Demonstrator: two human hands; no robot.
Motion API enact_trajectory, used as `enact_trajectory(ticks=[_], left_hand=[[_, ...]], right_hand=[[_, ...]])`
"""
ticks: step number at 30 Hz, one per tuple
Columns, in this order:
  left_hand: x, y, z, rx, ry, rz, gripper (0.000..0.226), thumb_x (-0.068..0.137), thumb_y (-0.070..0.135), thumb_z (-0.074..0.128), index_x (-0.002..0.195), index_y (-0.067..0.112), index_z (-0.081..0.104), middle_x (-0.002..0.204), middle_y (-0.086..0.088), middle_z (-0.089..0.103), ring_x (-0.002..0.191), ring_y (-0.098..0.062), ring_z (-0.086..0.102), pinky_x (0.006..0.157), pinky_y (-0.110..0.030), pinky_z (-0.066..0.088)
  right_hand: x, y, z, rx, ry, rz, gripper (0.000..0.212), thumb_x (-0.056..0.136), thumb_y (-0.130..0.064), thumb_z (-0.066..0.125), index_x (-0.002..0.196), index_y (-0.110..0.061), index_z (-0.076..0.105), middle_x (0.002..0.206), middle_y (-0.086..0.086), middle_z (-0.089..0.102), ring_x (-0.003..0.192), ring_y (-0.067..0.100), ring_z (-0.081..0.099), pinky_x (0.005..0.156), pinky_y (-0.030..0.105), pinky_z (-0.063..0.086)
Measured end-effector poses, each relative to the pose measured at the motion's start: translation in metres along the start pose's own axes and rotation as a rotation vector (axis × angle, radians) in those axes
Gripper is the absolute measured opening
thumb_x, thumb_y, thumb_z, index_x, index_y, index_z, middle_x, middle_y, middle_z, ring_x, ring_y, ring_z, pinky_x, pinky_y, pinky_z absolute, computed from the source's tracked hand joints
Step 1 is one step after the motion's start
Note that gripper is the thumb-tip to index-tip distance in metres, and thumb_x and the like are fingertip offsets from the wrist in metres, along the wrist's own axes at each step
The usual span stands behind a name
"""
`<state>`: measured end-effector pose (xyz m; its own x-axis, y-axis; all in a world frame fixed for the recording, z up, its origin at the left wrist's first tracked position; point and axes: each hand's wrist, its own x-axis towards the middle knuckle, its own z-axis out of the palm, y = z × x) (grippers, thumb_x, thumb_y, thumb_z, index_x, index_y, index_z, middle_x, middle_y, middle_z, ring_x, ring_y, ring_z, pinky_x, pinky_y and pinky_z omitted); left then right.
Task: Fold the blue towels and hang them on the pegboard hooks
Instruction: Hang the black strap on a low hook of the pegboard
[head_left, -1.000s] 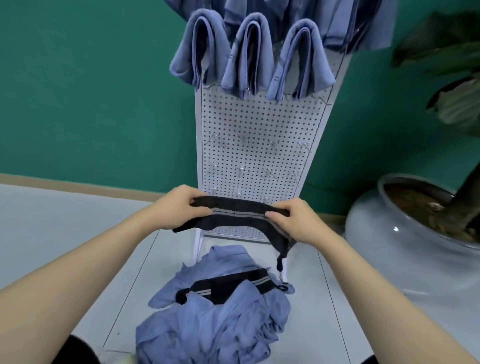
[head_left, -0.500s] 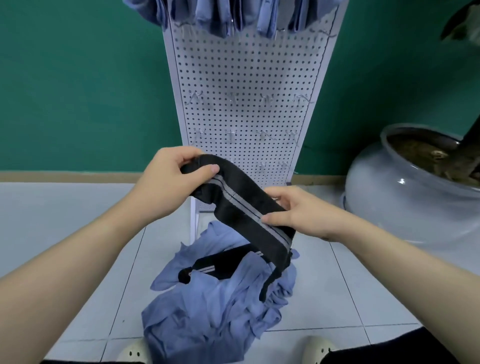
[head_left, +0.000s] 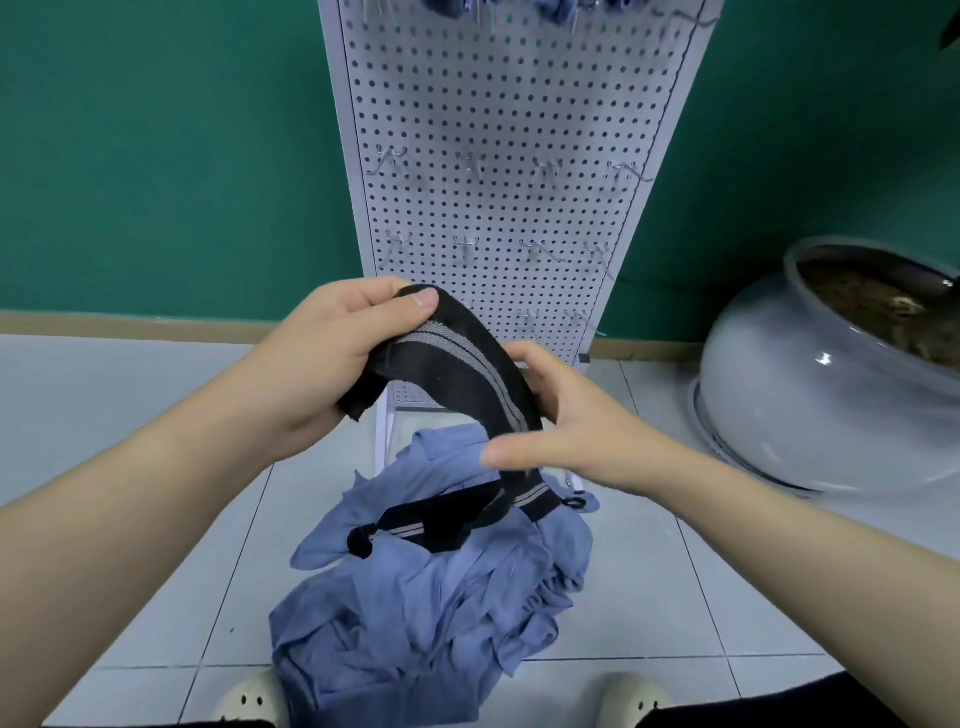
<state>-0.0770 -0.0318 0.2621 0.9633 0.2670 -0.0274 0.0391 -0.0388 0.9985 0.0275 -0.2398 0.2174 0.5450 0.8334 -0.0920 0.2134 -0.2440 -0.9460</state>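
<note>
A black band with grey stripes (head_left: 457, 374) stretches between my hands. My left hand (head_left: 332, 353) grips its upper end, thumb pressed on top. My right hand (head_left: 566, 426) holds its lower part, fingers curled behind and thumb in front. Below on the floor lies a crumpled pile of blue towels (head_left: 431, 597) with another black striped band (head_left: 441, 519) across it. The white pegboard (head_left: 509, 104) stands behind, with rows of bare metal hooks (head_left: 545, 171). Bottoms of hung blue towels (head_left: 550, 6) peek in at the top edge.
A large grey planter (head_left: 810, 395) with soil stands at the right on the tiled floor (head_left: 130, 415). The wall behind is green. My two pale shoes (head_left: 249, 699) show at the bottom edge beside the pile.
The view has tilted down, so the hung towels have almost left the frame. My hands turned the black band from level to slanted, left end up, right end lowered toward the pile.
</note>
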Motion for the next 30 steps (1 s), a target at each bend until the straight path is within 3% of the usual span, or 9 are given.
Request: enact_trajectory(ticks=[2,4,6,9,15,18,21,26,30], left_hand=[[-0.001,0.002,0.002,-0.049,-0.005,-0.021,0.022,0.095,0.031,0.067,0.095,0.010,0.068,0.078,-0.005,0.066,0.060,-0.014,0.054,0.055,-0.036,0.017],[-0.002,0.005,0.005,-0.134,0.004,-0.038,0.025,0.096,0.029,0.063,0.101,0.005,0.069,0.085,-0.008,0.071,0.069,-0.015,0.066,0.054,-0.032,0.037],[-0.002,0.006,0.006,-0.229,0.008,-0.056,0.036,0.097,0.027,0.061,0.114,-0.003,0.068,0.103,-0.013,0.074,0.091,-0.021,0.070,0.085,-0.036,0.060],[-0.001,0.007,0.007,-0.362,0.073,-0.111,0.030,0.099,0.025,0.055,0.114,0.005,0.072,0.113,-0.008,0.075,0.104,-0.020,0.069,0.109,-0.042,0.052],[-0.007,0.015,0.011,-0.558,0.095,-0.118,0.024,0.088,0.025,0.061,0.096,0.012,0.080,0.103,-0.003,0.079,0.095,-0.016,0.075,0.088,-0.032,0.061],[-0.007,0.016,0.011,-0.585,0.090,-0.112,0.028,0.087,0.024,0.061,0.105,0.009,0.077,0.104,-0.003,0.078,0.092,-0.014,0.075,0.084,-0.030,0.061],[-0.006,0.013,0.012,-0.542,0.063,-0.125,0.030,0.094,0.025,0.057,0.114,0.010,0.073,0.110,-0.003,0.077,0.094,-0.014,0.073,0.081,-0.026,0.061],[-0.004,0.000,0.019,-0.352,0.068,-0.128,0.025,0.097,0.023,0.059,0.107,0.006,0.074,0.099,-0.005,0.077,0.082,-0.013,0.071,0.069,-0.024,0.060],[-0.003,-0.011,0.023,-0.012,0.048,-0.101,0.026,0.097,0.020,0.066,0.073,0.011,0.068,0.073,-0.001,0.071,0.066,-0.010,0.064,0.077,-0.031,0.055]], right_hand=[[-0.001,-0.004,0.006,-0.129,0.039,-0.035,0.073,0.075,-0.029,0.091,0.136,-0.031,0.050,0.126,-0.011,0.068,0.119,0.009,0.065,0.106,0.040,0.052],[-0.003,-0.009,0.009,-0.196,0.080,-0.055,0.073,0.082,-0.024,0.086,0.141,-0.035,0.044,0.128,-0.014,0.064,0.117,0.004,0.063,0.105,0.036,0.051],[-0.005,-0.013,0.009,-0.230,0.120,-0.084,0.082,0.085,-0.024,0.082,0.150,-0.036,0.034,0.134,-0.018,0.058,0.121,0.000,0.059,0.104,0.025,0.048],[-0.006,-0.017,0.008,-0.283,0.180,-0.119,0.099,0.082,-0.037,0.080,0.158,-0.041,0.018,0.146,-0.019,0.048,0.134,0.000,0.048,0.111,0.025,0.039],[0.000,-0.018,0.005,-0.443,0.332,-0.182,0.073,0.081,-0.028,0.060,0.152,-0.030,0.042,0.123,-0.011,0.052,0.114,-0.008,0.047,0.094,0.009,0.032],[0.002,-0.020,0.000,-0.373,0.399,-0.233,0.042,0.089,-0.013,0.052,0.123,-0.034,0.067,0.096,-0.015,0.062,0.085,-0.004,0.054,0.075,0.011,0.037],[0.006,-0.022,-0.005,-0.255,0.485,-0.229,0.042,0.099,-0.001,0.045,0.100,-0.035,0.069,0.091,-0.002,0.073,0.075,0.016,0.060,0.068,0.027,0.044],[0.008,-0.025,-0.009,-0.118,0.547,-0.116,0.052,0.100,-0.003,0.047,0.063,-0.038,0.058,0.058,-0.012,0.049,0.057,0.007,0.038,0.055,0.023,0.032],[0.014,-0.022,-0.009,-0.093,0.487,-0.033,0.023,0.105,-0.025,0.055,0.089,-0.011,0.062,0.075,0.000,0.064,0.070,0.018,0.061,0.072,0.037,0.051]])
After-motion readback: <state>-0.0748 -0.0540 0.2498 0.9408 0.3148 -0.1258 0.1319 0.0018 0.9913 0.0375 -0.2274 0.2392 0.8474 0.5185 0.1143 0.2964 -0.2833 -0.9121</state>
